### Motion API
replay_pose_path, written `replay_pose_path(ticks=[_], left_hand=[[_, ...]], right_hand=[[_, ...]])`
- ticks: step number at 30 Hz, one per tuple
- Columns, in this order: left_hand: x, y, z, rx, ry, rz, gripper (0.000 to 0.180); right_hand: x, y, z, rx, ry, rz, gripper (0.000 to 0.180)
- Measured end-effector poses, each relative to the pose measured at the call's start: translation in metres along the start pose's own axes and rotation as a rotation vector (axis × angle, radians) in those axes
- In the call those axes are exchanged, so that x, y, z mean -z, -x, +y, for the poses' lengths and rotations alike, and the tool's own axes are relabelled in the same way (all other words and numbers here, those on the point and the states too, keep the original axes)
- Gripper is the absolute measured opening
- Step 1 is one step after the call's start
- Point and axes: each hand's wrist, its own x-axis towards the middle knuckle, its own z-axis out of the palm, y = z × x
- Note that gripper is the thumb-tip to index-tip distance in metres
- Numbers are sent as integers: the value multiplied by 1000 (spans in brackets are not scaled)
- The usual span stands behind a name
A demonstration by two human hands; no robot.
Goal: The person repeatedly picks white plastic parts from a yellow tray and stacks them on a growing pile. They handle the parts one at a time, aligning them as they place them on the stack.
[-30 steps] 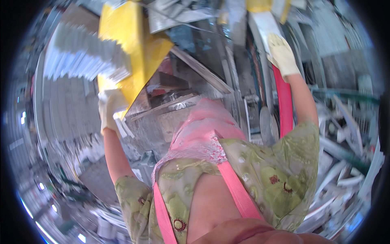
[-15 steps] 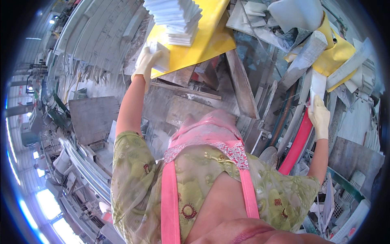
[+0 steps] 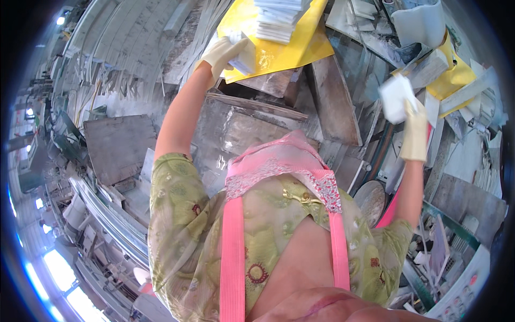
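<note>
Both my hands wear cream gloves. My left hand [image 3: 221,55] is closed round the side of a small white block, perhaps several thin tiles together [image 3: 244,58], at the left edge of a yellow sheet [image 3: 315,47]. Just right of it, a taller, uneven stack of white tiles [image 3: 276,22] stands on the same sheet. Over on the right, my right hand [image 3: 415,126] grips a flat white tile [image 3: 397,98] by its lower edge. That tile is held up, its broad face showing, slightly blurred by motion.
Wooden boards [image 3: 335,99] lie below the yellow sheet. Long grey strips [image 3: 115,37] are stacked at the far left. A second yellow sheet [image 3: 456,80] with stone offcuts lies at the right, near a curved white piece [image 3: 419,24]. A grey panel [image 3: 118,147] sits lower left.
My right hand has lifted the white tile up and turned its broad face into view. My left hand stays at the white block, its thumb now stretched across the top. The whole view has shifted somewhat.
</note>
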Motion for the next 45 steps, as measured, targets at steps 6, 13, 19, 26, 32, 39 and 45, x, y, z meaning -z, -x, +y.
replay_pose_path(ticks=[6,13,19,26,32,39,45], left_hand=[[1,-6,-10,-67,65,31,80],[3,-29,-27,-80,64,60,84],[-5,-52,-15,-65,-14,57,88],[-45,-47,-8,65,-19,352,81],[-41,-43,-15,-10,-336,494,66],[-35,-61,-36,-272,-83,280,78],[-29,-79,-42,23,-122,410,100]], right_hand=[[-265,-9,-81,7,-590,-55,35],[-399,-2,-119,42,-68,31,42],[-410,-1,-109,107,-502,-201,79],[-361,2,-100,104,-82,-365,82],[-211,10,-29,168,-96,-110,47],[14,32,79,-73,196,415,47],[111,1,145,-176,671,623,61]])
